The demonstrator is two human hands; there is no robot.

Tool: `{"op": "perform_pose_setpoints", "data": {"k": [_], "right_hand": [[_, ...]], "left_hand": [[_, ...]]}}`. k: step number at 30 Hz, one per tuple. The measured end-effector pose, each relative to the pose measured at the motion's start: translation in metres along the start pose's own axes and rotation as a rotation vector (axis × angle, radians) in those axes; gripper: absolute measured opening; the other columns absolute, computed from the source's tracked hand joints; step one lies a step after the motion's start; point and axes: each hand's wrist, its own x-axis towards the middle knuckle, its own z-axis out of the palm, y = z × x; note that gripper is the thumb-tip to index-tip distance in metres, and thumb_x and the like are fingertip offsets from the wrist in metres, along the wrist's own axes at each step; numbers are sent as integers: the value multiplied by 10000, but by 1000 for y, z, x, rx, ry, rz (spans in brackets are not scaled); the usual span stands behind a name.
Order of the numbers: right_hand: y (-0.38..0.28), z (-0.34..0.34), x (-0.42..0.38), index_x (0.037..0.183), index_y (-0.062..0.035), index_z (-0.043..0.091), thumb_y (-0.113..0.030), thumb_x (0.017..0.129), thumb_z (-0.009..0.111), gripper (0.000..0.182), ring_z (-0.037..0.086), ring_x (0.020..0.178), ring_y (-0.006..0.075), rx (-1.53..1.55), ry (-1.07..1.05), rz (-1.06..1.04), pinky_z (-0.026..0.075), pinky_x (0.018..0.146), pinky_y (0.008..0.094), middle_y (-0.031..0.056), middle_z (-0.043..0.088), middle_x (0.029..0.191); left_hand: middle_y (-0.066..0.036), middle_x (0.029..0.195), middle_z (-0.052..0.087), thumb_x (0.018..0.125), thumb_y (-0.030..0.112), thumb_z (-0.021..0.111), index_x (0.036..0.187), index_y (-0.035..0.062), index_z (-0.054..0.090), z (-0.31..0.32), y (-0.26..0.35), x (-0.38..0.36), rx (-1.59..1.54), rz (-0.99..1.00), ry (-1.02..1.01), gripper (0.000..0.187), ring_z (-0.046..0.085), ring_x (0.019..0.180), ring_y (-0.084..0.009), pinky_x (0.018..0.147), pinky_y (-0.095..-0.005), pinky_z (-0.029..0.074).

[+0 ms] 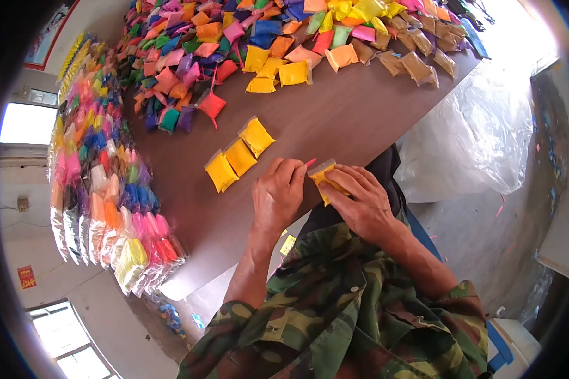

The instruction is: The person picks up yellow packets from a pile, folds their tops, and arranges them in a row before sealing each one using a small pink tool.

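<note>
My left hand (277, 193) is closed in a pinch near the table's front edge, with the tip of a thin pink piece (310, 162) sticking out from its fingers. Beside it, my right hand (362, 201) grips a small yellow packet (323, 172) in clear film, fingers over its top. The pink tip points toward this packet's upper corner. Just beyond my left hand, three similar yellow packets lie in a slanting row, the middle yellow packet (240, 158) close against its neighbours.
A large heap of colourful small packets (189, 69) covers the table's far side, with brown packets (417, 68) at its right end. Bundled clear bags of packets (101, 189) stand along the left edge. A big clear plastic bag (468, 139) hangs off the right edge of the brown table (189, 221).
</note>
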Motion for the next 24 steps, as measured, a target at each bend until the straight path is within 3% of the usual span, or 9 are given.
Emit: {"op": "perform_pose_setpoints", "data": {"k": [5, 14, 20, 24], "right_hand": [[-2, 3, 0, 1222, -55, 766, -108, 836, 747, 390, 652, 1266, 306, 60, 72, 33, 530, 1102, 472, 83, 609, 1306], [-4, 4, -2, 1206, -52, 770, -94, 815, 751, 393, 652, 1223, 293, 48, 87, 31, 531, 1079, 458, 62, 612, 1264], [-6, 5, -2, 1186, -59, 779, -88, 814, 757, 374, 658, 1206, 288, 61, 128, 67, 527, 1083, 451, 59, 618, 1237], [-6, 6, -3, 1185, -67, 784, -85, 809, 766, 377, 658, 1212, 286, 66, 126, 66, 528, 1088, 451, 61, 621, 1238]], "left_hand": [[-120, 920, 742, 980, 86, 799, 981, 34, 775, -2, 18, 13, -97, 112, -99, 58, 721, 750, -310, 673, -402, 559], [-125, 950, 755, 995, 112, 775, 986, 38, 772, 16, 15, 43, 34, 167, -182, 74, 736, 812, -343, 701, -424, 566], [-132, 936, 743, 990, 105, 779, 988, 38, 762, 0, 19, 28, -50, 157, -256, 69, 724, 804, -359, 701, -432, 559], [-141, 932, 744, 975, 87, 792, 964, 33, 766, 8, 16, 32, 31, 144, -167, 60, 723, 801, -357, 700, -423, 558]]}}
